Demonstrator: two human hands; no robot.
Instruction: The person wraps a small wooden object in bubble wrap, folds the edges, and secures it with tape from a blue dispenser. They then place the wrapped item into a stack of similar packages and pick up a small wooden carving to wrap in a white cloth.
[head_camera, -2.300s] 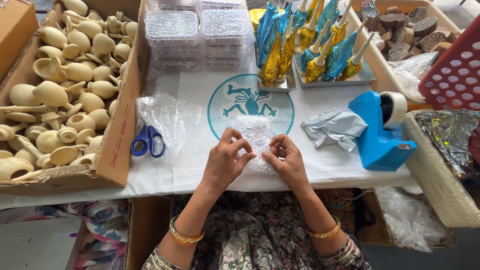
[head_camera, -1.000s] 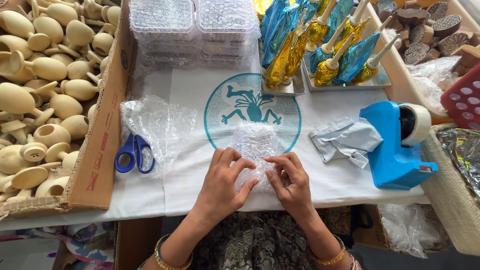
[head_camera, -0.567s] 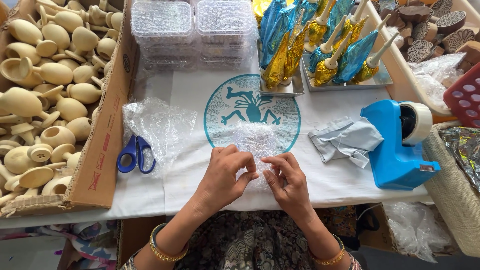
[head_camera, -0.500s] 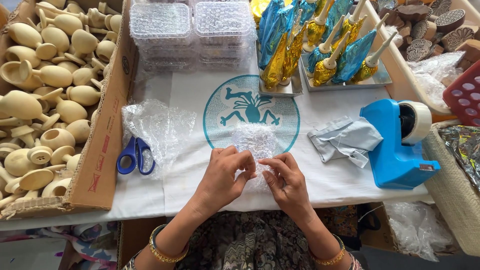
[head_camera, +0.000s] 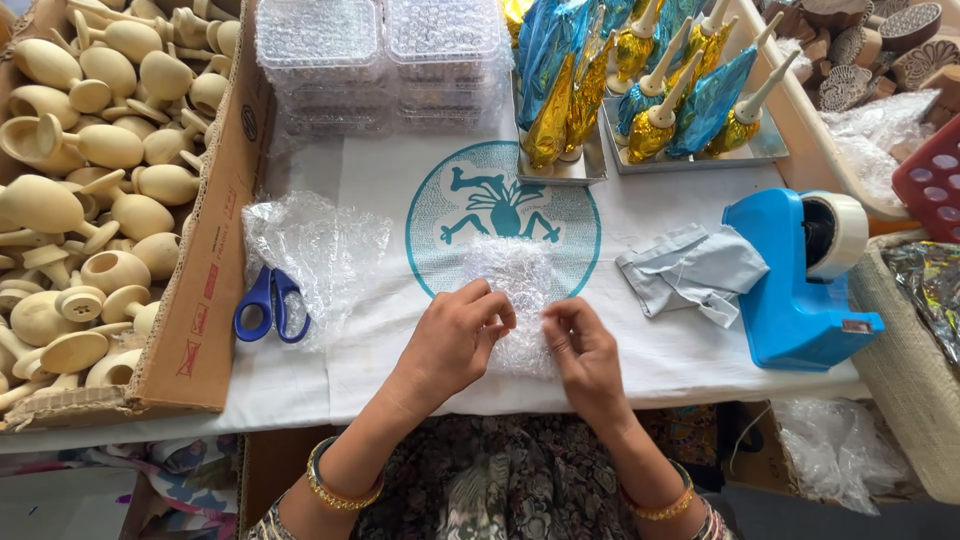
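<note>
Both of our hands sit at the near edge of the table, one on each side of a small bubble-wrap bundle (head_camera: 512, 300). Our left hand (head_camera: 455, 340) curls over the bundle's left flank with the fingertips pinching the wrap; our right hand (head_camera: 585, 350) pinches the right edge between thumb and forefinger. So both hands are closed on the same piece, neither one free.

The bundle lies straight ahead of us, between the 2 hands, with its long axis running away from us toward the teal round emblem (head_camera: 503, 210) printed on the white table cover (head_camera: 680, 350); its far end overlaps the emblem's lower rim. Both hands are about equally near — what is inside the wrap we cannot tell.

Packages and signs, by place:
- Left: a brown cardboard box (head_camera: 200, 290) with red markings on its side wall, full of pale unpainted wooden pieces (head_camera: 110, 210).
- Just beside that box: a loose crumpled sheet of bubble wrap (head_camera: 315, 245), with blue-handled scissors (head_camera: 268, 305) lying on its near edge.
- Far centre: 2 stacks of clear plastic lidded boxes (head_camera: 385, 60).
- Far right of centre: 2 metal trays (head_camera: 745, 150) holding upright pieces wrapped in blue and gold foil (head_camera: 640, 90).
- Right: a folded grey cloth (head_camera: 695, 275), then a blue tape dispenser (head_camera: 795, 280) with a pale roll — well apart from our right hand.
- Far right corner: carved brown wooden blocks (head_camera: 880, 50) in a tray, and a red perforated basket (head_camera: 930, 185).
</note>
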